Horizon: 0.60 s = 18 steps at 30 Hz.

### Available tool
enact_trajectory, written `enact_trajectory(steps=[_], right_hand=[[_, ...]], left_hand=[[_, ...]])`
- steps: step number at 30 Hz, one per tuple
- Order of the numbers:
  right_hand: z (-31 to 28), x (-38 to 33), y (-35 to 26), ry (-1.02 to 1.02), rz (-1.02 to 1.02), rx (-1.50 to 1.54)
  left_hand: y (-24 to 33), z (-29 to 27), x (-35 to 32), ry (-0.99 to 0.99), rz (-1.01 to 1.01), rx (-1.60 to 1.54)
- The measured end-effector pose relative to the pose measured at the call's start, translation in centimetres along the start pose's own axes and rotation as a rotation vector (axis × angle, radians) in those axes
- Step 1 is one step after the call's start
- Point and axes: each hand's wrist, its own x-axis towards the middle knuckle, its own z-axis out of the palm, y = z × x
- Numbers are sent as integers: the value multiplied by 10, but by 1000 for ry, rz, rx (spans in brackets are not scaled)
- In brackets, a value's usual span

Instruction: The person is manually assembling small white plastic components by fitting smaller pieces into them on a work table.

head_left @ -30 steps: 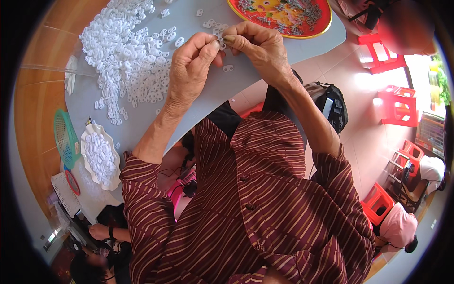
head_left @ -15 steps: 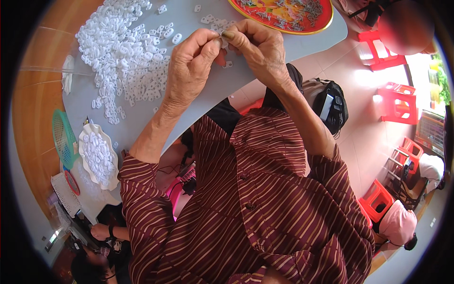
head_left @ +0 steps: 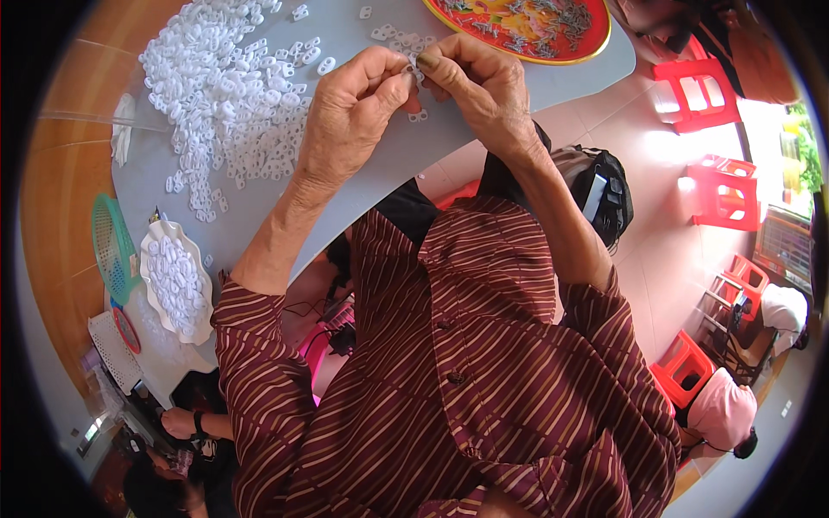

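Observation:
Over the grey table (head_left: 259, 207) my two hands meet fingertip to fingertip. My left hand (head_left: 350, 116) pinches a small white plastic piece with holes (head_left: 411, 69) between thumb and fingers. Right beside it, my right hand (head_left: 484, 95) is closed, its thumb and forefinger pressed together at the piece; whatever is in that pinch is too small to make out. A few similar loose white pieces (head_left: 419, 116) lie under and behind my fingers. To the left spreads a big heap of white two-holed plastic pieces (head_left: 216, 95).
A red round tray (head_left: 603, 34) with small grey metal pins stands at the far right. On the left are a white scalloped dish (head_left: 203, 324) of white pieces and a green basket (head_left: 112, 250). Red stools (head_left: 725, 194), a black bag (head_left: 611, 194) and other people surround the table.
My hands have shifted very slightly to the right, and the fingertips have parted a little, so the white piece shows between them. A person at the upper right has moved.

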Motion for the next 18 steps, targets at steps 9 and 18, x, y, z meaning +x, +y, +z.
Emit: enact_trajectory(steps=[9, 18], right_hand=[[-2, 1, 0, -14, -24, -48], [2, 0, 1, 14, -14, 63]], left_hand=[[-1, 3, -1, 4, 67, 1], [-5, 2, 0, 57, 54, -37]])
